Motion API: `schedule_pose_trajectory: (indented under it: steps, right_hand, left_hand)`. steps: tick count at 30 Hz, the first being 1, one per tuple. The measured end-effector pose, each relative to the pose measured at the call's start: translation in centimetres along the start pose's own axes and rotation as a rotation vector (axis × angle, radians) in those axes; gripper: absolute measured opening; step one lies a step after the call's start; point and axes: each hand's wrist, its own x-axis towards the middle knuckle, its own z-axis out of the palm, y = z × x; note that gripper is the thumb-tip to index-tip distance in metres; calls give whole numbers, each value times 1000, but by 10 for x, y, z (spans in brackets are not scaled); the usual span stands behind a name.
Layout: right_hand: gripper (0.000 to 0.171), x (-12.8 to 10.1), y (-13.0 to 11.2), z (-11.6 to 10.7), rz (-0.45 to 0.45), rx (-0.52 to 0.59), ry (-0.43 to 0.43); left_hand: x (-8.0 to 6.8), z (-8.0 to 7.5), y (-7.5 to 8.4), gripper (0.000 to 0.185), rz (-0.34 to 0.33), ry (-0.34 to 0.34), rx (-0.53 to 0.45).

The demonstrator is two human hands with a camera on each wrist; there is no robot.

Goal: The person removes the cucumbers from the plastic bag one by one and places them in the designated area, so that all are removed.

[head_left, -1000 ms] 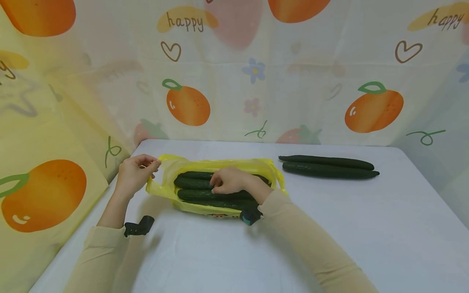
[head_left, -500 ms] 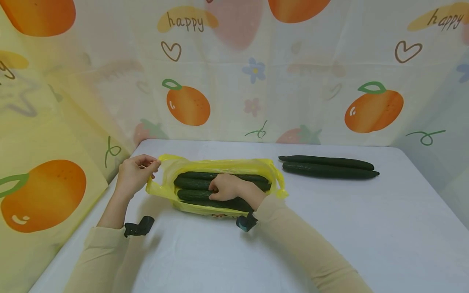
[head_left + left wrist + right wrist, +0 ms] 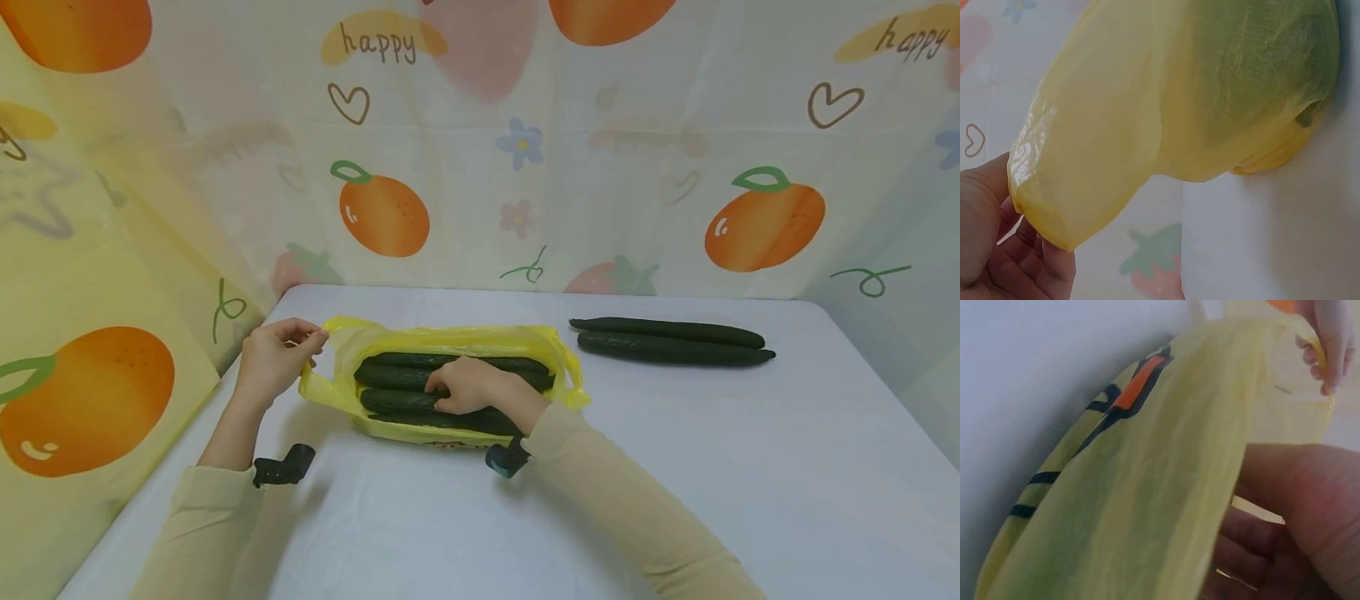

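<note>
A yellow plastic bag (image 3: 480, 336) lies with its mouth spread, several dark green cucumbers (image 3: 390, 378) side by side inside. My left hand (image 3: 273, 358) pinches the bag's left handle between thumb and fingers, drawing it outward; the left wrist view shows that handle stretched taut. Inside the mouth, my right hand (image 3: 471, 387) reaches down with fingers and thumb curled about one of the nearer cucumbers (image 3: 397, 402). In the right wrist view the bag's printed side wall (image 3: 1129, 487) hides the fingertips and that cucumber.
Two more cucumbers (image 3: 671, 347) lie together on the white table (image 3: 750, 467), right of the bag toward the back. A fruit-printed cloth (image 3: 615, 167) hangs behind the table and along its left side.
My right hand has lowered and shifted slightly nearer, from above the cucumbers onto one of them. My left hand stays on the handle.
</note>
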Motion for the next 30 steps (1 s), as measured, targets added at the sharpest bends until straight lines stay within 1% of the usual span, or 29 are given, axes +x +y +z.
schedule_pose_trajectory:
  steps: [3, 9, 13, 15, 17, 22, 30]
  right_hand:
    - [36, -2, 2, 2, -7, 38, -10]
    - [36, 0, 11, 10, -51, 152, 6]
    - [41, 2, 15, 13, -74, 184, 6]
    - [45, 2, 15, 13, -69, 186, -4]
    - [49, 2, 14, 13, -55, 165, -22]
    - [49, 2, 12, 14, -29, 98, -55]
    - [44, 2, 12, 14, -34, 73, -7]
  left_hand:
    - [0, 1, -1, 29, 0, -1, -3]
    - [0, 3, 0, 28, 4, 0, -5]
    - [1, 3, -1, 28, 8, 1, -8]
    - [1, 3, -1, 28, 6, -1, -10]
    - [1, 3, -1, 28, 2, -2, -11]
    - [2, 4, 1, 27, 1, -1, -9]
    - [1, 3, 2, 26, 10, 5, 3]
